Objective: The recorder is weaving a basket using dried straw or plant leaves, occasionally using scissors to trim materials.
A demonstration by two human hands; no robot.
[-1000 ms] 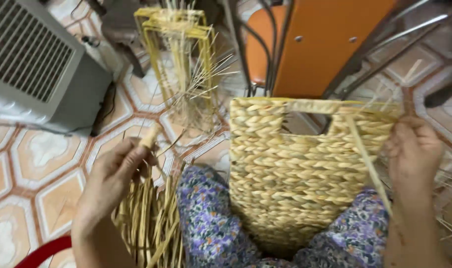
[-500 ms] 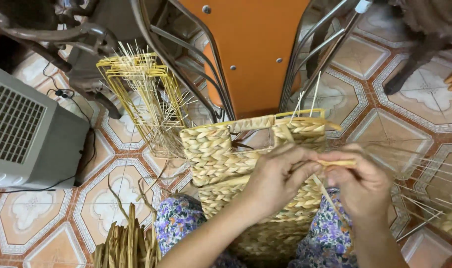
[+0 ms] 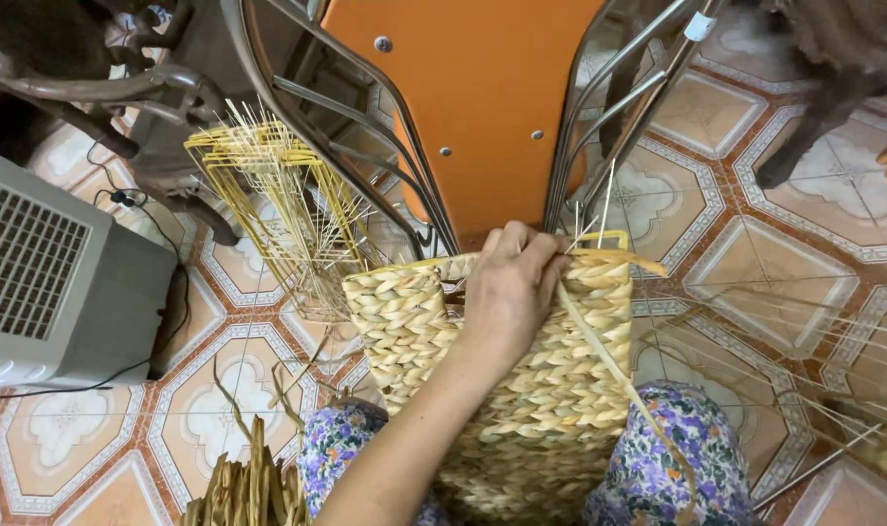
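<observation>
A woven straw basket stands upright between my knees, which are in floral trousers. My left hand reaches in from the lower left and is closed over the basket's top rim at the handle opening. A long flat straw strand runs from under that hand diagonally down to the lower right, across the basket's face. Its far end is hidden at the frame's bottom edge. My right hand is out of view.
An orange chair with metal legs stands just behind the basket. A yellow wire frame with thin sticks is at the left, beside a grey grilled appliance with its cable. A bundle of dried straw lies at the lower left, and loose sticks on the tiled floor at the right.
My left hand left the straw bundle and came to the basket rim. My right hand, at the rim half a second ago, has gone out of view. The view shifted up and right.
</observation>
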